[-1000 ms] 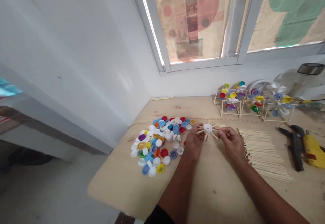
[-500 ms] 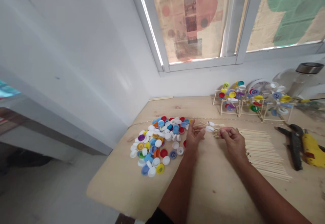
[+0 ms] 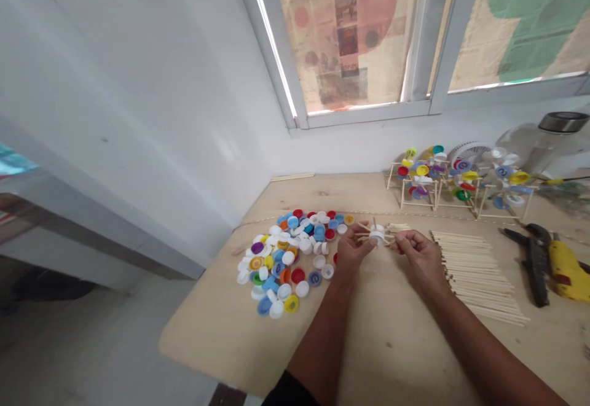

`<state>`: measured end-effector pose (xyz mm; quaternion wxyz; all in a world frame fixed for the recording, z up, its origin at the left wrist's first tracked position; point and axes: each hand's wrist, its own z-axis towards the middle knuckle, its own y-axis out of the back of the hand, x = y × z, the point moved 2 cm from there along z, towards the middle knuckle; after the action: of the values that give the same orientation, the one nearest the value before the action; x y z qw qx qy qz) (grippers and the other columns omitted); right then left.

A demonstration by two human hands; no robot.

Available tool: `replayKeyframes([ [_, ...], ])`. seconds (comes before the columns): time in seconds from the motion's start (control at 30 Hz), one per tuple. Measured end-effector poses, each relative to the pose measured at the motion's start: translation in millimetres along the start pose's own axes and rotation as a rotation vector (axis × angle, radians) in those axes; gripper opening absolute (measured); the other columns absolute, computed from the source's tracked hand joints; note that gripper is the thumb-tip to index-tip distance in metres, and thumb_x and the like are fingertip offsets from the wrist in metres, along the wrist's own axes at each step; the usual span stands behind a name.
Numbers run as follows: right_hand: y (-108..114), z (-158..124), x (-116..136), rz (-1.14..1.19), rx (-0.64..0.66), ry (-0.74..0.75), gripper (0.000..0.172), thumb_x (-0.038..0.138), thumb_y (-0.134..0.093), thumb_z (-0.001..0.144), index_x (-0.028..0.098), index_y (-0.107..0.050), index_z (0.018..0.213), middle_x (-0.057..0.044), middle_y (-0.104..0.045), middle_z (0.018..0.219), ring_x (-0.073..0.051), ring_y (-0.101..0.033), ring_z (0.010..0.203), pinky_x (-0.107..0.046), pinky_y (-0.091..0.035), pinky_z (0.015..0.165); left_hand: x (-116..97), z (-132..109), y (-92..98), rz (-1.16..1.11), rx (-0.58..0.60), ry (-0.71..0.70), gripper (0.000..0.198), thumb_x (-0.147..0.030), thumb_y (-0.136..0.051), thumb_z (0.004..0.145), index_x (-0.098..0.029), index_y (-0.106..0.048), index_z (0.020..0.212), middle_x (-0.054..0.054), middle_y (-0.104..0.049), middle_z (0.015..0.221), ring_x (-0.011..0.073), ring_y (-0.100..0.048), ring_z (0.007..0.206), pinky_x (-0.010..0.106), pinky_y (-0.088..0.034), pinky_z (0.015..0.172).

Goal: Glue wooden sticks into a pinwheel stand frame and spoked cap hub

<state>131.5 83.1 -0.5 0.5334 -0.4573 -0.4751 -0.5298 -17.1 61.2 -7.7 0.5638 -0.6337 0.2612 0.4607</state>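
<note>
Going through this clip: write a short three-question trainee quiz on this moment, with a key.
1. Which lies nearer the left hand: the pile of bottle caps or the rows of loose sticks?
2. What does the right hand hold? A) a white bottle cap with sticks in it; B) a pair of pliers; C) a glass jar.
3. True or false: stick frames carrying coloured caps stand beyond the hands.

Key: 1. the pile of bottle caps; 2. A; 3. true.
</note>
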Motion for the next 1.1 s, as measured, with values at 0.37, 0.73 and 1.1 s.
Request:
replayKeyframes([
  [0.37,-2.4,0.9,-2.9,0.062,0.039,-0.012,0.035,0.052,-0.067,0.068,0.018,-0.060,0.064,-0.001,-0.060,0.057,-0.012,-0.050,0.053,-0.025,-0.041,0.055,0.3,-4.1,-2.7,-0.088,-0.034,0.046,0.053,-0.026,-0.083,0.052,-0.017,-0.062,0.101,-0.003,-0.057,0.074,0.0089,-0.055,0.067,0.021,-0.043,0.066],
  [0.73,-3.1,0.6,-2.5,0.102,0.011,-0.033,0.034,0.051,-0.069,0.065,0.018,-0.060,0.063,0.000,-0.057,0.053,-0.010,-0.047,0.049,-0.024,-0.039,0.050,6.7,-0.2,0.3,-0.039,0.071,0.135,0.033,-0.035,-0.082,0.053,-0.013,-0.063,0.066,0.000,-0.060,0.066,0.0105,-0.052,0.063,0.024,-0.039,0.063],
  [1.1,-2.9,0.5,-6.0,0.190,-0.003,-0.062,0.032,0.048,-0.070,0.067,0.017,-0.060,0.067,0.001,-0.057,0.055,-0.010,-0.047,0.051,-0.023,-0.037,0.050,7.4,0.0,1.6,-0.036,0.099,0.127,0.030,-0.033,-0.083,0.055,-0.014,-0.063,0.066,-0.001,-0.061,0.064,0.0092,-0.052,0.060,0.023,-0.039,0.064],
])
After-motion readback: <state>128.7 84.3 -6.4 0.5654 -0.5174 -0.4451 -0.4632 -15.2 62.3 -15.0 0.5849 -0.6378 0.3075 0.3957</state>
